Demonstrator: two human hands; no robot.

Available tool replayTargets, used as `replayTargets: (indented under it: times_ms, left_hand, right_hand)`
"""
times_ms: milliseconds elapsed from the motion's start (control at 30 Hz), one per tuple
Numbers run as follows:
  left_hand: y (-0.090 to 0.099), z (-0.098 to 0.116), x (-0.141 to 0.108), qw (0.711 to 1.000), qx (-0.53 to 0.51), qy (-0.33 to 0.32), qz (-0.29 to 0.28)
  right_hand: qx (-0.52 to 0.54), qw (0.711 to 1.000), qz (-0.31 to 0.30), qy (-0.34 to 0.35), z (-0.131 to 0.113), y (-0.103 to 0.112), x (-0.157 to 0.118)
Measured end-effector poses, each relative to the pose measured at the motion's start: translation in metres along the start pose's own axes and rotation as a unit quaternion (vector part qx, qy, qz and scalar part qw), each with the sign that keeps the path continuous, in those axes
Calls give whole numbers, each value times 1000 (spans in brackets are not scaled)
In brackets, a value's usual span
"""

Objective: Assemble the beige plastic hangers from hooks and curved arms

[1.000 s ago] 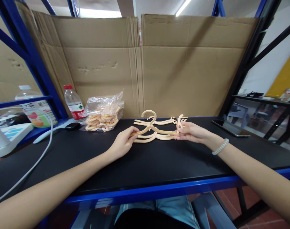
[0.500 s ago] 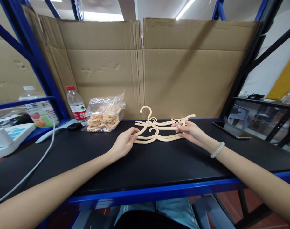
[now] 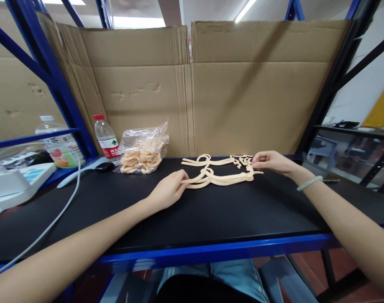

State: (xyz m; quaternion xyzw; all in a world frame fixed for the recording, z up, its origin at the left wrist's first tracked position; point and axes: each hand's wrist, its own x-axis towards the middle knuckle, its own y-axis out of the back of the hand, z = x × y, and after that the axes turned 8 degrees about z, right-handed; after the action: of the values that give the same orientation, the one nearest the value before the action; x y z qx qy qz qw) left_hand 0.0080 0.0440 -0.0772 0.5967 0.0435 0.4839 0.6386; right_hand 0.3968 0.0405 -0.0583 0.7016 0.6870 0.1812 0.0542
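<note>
My left hand (image 3: 168,189) is at the left end of a cream plastic clothes hanger (image 3: 225,181), its fingers closed on the arm. This hanger lies on top of other hangers on the black table, its hook over to one side. At its right end sits a short, upright cream piece (image 3: 249,170). My right hand (image 3: 270,163) hovers just beyond that end, fingers bent and slightly apart, with nothing visible in them. Small cream parts (image 3: 241,160) lie left of its fingertips. Behind are more cream hangers (image 3: 215,162).
A clear bag of cream parts (image 3: 141,155) stands at the back left, beside a red-capped bottle (image 3: 106,139). Further left are a white power strip (image 3: 18,185) and a cable (image 3: 65,202). A cardboard wall (image 3: 252,92) closes the back of the black table (image 3: 211,223).
The raised hanger has come down onto the others, and its hook no longer stands up. My right hand has let go of its right end and moved right. My left hand keeps its hold.
</note>
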Motion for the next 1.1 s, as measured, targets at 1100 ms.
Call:
replayTargets:
  times_ms: [1100]
  left_hand:
    - [-3, -13, 2, 987, 123, -103, 13]
  right_hand:
    - [-400, 898, 67, 172, 6, -32, -2]
